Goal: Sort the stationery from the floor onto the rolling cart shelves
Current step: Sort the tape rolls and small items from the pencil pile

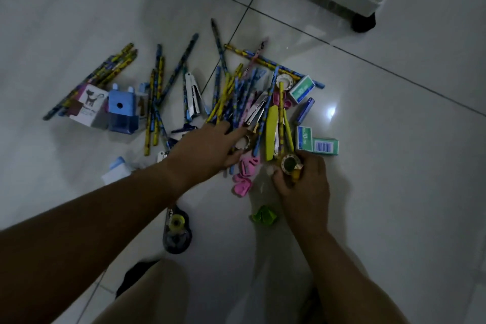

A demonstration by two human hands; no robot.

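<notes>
Dim here, everything tinted grey-blue. One small white glare spot shines on the glossy pale tiled floor (332, 111), right of the pile, and a fainter sheen spreads toward the floor's upper left. My forearms throw soft, blurry shadows beneath them. My left hand (207, 148) smears with motion blur. Tile lines bow near the frame edges, and the corners darken.
</notes>
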